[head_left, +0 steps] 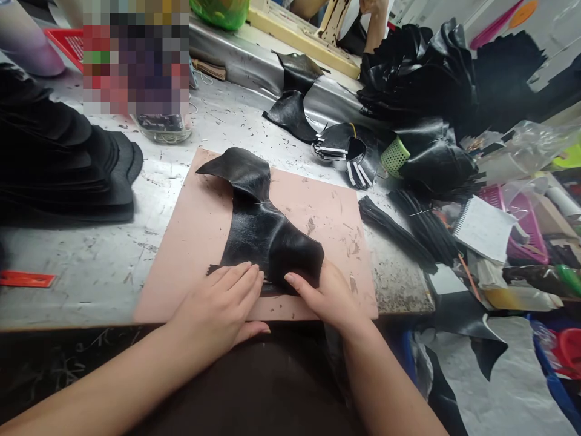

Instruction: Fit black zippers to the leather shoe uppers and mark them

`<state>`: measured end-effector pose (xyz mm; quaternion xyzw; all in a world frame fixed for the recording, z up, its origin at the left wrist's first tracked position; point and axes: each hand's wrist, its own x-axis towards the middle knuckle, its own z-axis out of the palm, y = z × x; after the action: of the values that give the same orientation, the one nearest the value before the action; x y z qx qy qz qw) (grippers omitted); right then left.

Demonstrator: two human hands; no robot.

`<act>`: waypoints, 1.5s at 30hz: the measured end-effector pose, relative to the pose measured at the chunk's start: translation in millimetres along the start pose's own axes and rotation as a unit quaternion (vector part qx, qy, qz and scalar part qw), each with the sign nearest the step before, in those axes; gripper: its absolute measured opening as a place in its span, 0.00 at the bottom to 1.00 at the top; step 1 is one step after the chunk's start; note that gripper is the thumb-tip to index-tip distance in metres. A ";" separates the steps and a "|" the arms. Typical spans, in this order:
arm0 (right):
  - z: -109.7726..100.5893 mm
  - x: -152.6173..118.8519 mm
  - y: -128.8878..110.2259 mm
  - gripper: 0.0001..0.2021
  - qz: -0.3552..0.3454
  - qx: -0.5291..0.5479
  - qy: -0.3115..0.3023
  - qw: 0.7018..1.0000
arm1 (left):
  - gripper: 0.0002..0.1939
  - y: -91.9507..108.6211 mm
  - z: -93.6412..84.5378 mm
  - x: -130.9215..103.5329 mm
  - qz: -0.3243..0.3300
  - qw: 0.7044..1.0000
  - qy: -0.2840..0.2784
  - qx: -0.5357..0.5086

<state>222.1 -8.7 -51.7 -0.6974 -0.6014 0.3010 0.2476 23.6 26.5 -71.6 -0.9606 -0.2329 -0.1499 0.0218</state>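
A black leather piece (254, 230) lies on a pink board (327, 212) in front of me, its far end curling up. My left hand (218, 300) rests flat on the piece's near left edge, fingers stretched out and thumb pointing right, nothing gripped. At the near right corner, my right hand (336, 297) pinches the leather, thumb on top and the other fingers mostly hidden behind and beneath it. The near edge between both hands looks folded over, though the hands partly cover it.
Stacked black pieces (68, 163) stand at the left, with an orange-red strip (27, 278) nearer me. Black strips (394, 233), a green perforated cup (394, 156) and a notepad (485, 227) lie to the right. Larger black leather stacks (417, 72) fill the back right. Another person's arm (376, 27) shows beyond.
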 end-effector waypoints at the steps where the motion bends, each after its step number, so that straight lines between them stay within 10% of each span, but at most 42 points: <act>1: 0.1 1.5 0.3 0.17 -0.005 0.002 0.006 1.000 | 0.25 -0.4 -0.2 0.8 0.005 1.000 0.000 -0.002; 30: 5.1 6.7 6.0 0.14 -0.066 -0.055 0.061 0.994 | 0.34 8.2 10.7 8.5 0.032 0.999 -0.031 0.017; 45: -14.1 3.4 9.9 0.15 0.068 -0.144 0.043 0.986 | 0.33 15.2 20.4 19.4 0.054 0.998 -0.040 -0.008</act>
<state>239.3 -6.6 -49.3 -0.7774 -0.5784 0.1974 0.1492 52.5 23.8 -84.8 -0.9771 -0.1802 -0.1120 0.0130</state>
